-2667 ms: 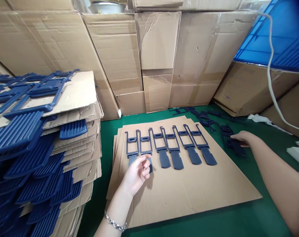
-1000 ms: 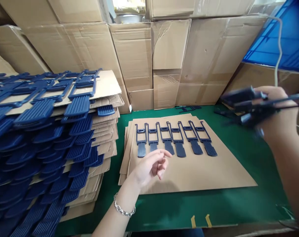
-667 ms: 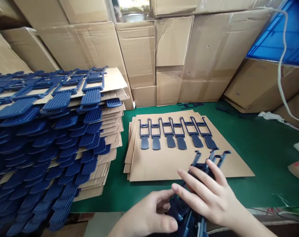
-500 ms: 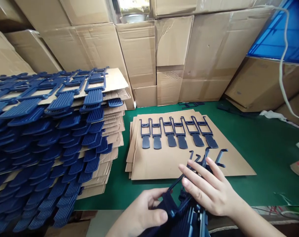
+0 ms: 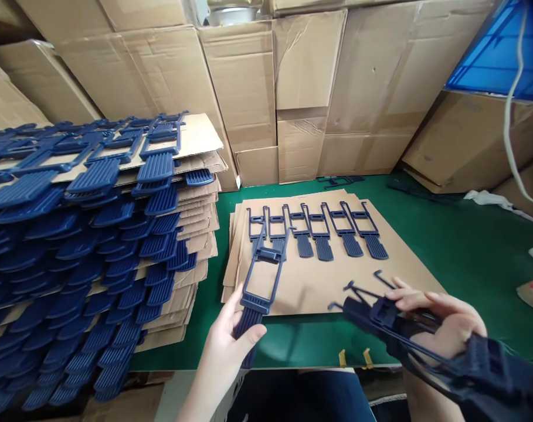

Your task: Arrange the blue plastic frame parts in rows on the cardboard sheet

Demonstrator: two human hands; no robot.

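Note:
My left hand (image 5: 228, 340) grips one dark blue plastic frame (image 5: 261, 275) by its ribbed flap, with the two hooked prongs pointing away from me. It hovers over the left front part of a cardboard sheet (image 5: 301, 293). Fingers of my right hand (image 5: 446, 322) are wrapped round several more such frames (image 5: 389, 319), bunched together and tilted, at the lower right; part of the bunch is blurred. On the sheet lies a row of similar plastic frames (image 5: 348, 228), flaps towards me; the held one partly covers the leftmost of them.
A tall stack of plastic frames (image 5: 94, 234) layered with cardboard stands at the left. Cardboard boxes (image 5: 240, 88) form a wall behind the green table (image 5: 424, 234). A loose frame (image 5: 340, 180) lies at the back, and a white cable (image 5: 508, 117) hangs at the right.
My hands have moved apart. The left has drawn one frame away from the bunch and out over the sheet; the right has carried the other frames to the right.

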